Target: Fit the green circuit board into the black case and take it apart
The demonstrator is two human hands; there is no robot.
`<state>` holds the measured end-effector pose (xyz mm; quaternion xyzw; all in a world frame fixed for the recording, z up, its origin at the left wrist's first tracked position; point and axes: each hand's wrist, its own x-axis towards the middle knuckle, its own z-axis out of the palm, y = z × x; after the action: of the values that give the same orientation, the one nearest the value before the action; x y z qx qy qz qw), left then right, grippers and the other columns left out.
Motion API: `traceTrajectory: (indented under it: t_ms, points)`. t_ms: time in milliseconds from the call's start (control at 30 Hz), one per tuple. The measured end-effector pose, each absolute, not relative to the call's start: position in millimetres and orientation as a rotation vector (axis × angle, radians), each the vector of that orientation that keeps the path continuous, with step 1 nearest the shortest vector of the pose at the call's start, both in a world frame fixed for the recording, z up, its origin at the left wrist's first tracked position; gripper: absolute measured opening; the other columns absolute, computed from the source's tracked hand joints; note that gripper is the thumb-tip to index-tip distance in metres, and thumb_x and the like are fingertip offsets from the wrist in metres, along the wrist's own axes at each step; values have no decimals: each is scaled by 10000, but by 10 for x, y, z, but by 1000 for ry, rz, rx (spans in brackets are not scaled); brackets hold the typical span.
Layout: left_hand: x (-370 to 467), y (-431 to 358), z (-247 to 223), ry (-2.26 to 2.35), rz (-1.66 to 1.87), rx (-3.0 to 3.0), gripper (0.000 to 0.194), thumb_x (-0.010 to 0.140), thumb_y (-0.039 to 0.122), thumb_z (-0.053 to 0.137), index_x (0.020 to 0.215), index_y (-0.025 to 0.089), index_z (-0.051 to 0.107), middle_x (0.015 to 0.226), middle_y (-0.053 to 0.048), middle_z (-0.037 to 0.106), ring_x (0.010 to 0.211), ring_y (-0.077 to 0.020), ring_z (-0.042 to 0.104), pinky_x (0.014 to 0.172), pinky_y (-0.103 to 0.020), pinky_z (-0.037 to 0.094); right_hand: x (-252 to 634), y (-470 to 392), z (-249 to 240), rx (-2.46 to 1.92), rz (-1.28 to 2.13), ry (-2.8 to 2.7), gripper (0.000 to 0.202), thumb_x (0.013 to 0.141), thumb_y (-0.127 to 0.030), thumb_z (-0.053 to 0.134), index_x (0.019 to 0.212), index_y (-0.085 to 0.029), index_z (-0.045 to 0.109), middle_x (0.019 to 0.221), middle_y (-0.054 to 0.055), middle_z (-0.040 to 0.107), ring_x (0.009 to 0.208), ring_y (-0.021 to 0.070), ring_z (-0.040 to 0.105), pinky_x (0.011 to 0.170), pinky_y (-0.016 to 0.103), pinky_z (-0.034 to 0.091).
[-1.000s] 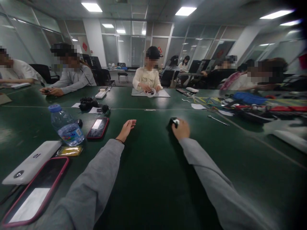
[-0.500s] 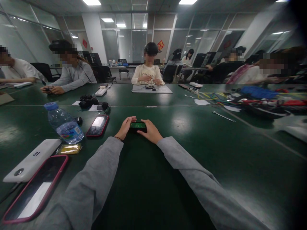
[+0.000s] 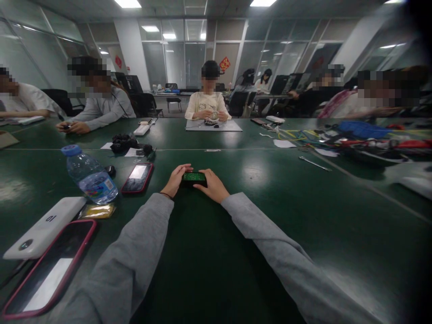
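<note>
Left hand (image 3: 176, 179) and right hand (image 3: 212, 186) pinch small green circuit board (image 3: 194, 177) by its ends, low over tabletop (image 3: 236, 252); loose grip could drop it.

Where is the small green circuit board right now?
In the head view the small green circuit board lies on the green table, centre frame, held between the left hand and right hand, right of the red-cased phone.

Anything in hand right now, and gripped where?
A small black device with a green top, on the table, held at its two ends: left hand on one, right hand on the other.
</note>
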<state>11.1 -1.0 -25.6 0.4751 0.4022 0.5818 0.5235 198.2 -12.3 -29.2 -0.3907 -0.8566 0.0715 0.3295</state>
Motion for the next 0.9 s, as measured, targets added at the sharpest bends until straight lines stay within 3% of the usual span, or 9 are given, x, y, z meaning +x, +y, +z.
traceTrajectory:
  t_ms: [400,600,767,900]
  points:
    - [107,-18,-250,977,1399,1158,388,804,428,596,1080,157,632,1085,-89,637,1002,-173,581,913,-305,432,1979,-177,-250,-1033,157,-2193,511,866,-455,585,1241,-180,375,1130,110,457,963,263,560,822,439,523]
    - [101,-90,-133,900,1243,1012,446,780,442,628,1108,142,603,1051,-92,630,885,-154,611,796,-291,503,1987,-223,-162,-947,104,-2099,466,869,-340,601,1245,-202,363,1175,117,429,1096,275,493,950,453,459]
    - [46,-121,-118,802,1135,1056,471,748,333,695,1155,129,576,1153,-116,607,928,-164,627,844,-302,513,2006,-182,-183,-901,143,-2029,463,830,-277,644,1214,-211,394,1149,108,436,1092,270,491,958,462,450]
    - [19,-111,-134,792,1141,1040,481,739,269,705,1182,139,568,1171,-114,604,947,-165,628,884,-319,504,2010,-124,-248,-918,251,-1981,522,758,-338,725,1175,-217,436,1123,92,465,1064,265,511,938,459,461]
